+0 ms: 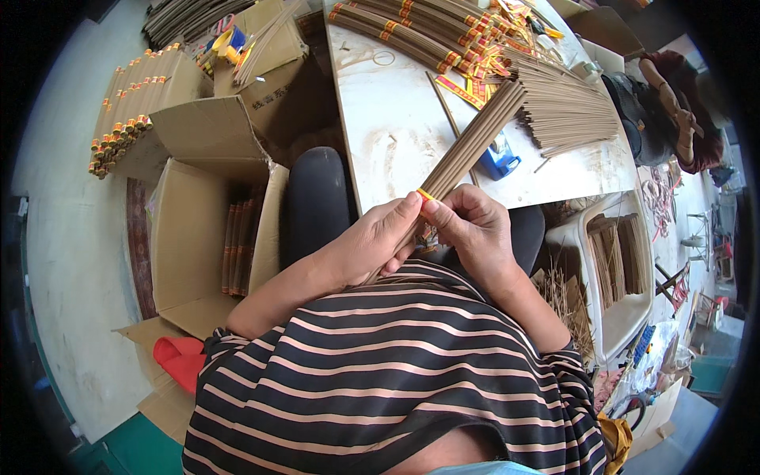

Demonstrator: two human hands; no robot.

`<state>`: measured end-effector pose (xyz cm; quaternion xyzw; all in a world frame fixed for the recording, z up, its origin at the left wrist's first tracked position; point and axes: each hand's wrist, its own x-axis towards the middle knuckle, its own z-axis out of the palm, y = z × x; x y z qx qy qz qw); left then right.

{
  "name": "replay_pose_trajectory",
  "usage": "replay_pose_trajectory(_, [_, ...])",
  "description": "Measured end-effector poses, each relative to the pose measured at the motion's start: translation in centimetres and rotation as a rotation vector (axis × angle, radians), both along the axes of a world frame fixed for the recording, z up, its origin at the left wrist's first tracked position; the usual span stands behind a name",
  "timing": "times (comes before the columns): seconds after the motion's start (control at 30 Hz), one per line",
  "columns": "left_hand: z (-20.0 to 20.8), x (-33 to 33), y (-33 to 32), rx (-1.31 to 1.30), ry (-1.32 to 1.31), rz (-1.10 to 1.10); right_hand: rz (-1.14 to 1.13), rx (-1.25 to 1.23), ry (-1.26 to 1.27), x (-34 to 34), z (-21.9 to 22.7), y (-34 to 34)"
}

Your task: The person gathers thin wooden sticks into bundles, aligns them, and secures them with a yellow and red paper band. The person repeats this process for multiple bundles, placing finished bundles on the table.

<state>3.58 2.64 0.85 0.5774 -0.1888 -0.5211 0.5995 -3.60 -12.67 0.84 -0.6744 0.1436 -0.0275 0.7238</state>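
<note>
A bundle of brown incense sticks slants up and to the right from my lap over the table's near edge. My left hand is closed around its lower part, thumb pressed on a narrow yellow and red paper band. On the band's other side my right hand is closed in a pinch, thumb and fingers at the paper. The lower end of the bundle is mostly hidden by my hands and striped shirt. Just beyond the bundle a blue tape dispenser stands on the white table.
Loose incense sticks fan out at the table's right, with banded bundles and paper strips behind. An open cardboard box holding bundles stands left. Right is a white bin with sticks. Another person sits far right.
</note>
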Motion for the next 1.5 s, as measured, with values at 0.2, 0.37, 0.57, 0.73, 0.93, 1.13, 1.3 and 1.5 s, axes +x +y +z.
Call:
replay_pose_trajectory(0.2, [-0.2,-0.3,0.1,-0.004,0.041,0.048,0.026,-0.035,-0.014,-0.1,0.3,0.0])
replay_pose_trajectory(0.37, [0.0,-0.1,0.1,0.005,0.091,0.042,0.037,0.015,-0.009,-0.1,0.0,-0.3])
replay_pose_trajectory(0.57, [0.1,-0.1,0.4,-0.013,0.116,0.024,0.104,0.047,0.07,0.1,0.1,-1.0])
replay_pose_trajectory(0.73, [0.4,-0.4,0.4,0.045,0.013,0.037,0.075,0.084,-0.019,0.4,-1.3,-1.2])
replay_pose_trajectory(0.93, [1.0,-1.3,0.2,0.061,-0.153,0.18,-0.089,-0.392,-0.162,0.5,0.2,-1.0])
replay_pose_trajectory(1.13, [0.6,-2.1,-0.5,0.056,-0.448,0.25,0.093,-0.296,0.165,-0.7,2.8,-1.0])
replay_pose_trajectory(1.3, [0.7,-2.3,-0.6,0.092,-0.527,0.19,0.155,-0.386,0.183,-1.4,2.7,-1.3])
replay_pose_trajectory(1.5, [0.8,-2.5,-0.6,0.086,-0.522,0.12,0.189,-0.151,0.054,-2.0,1.1,-1.7])
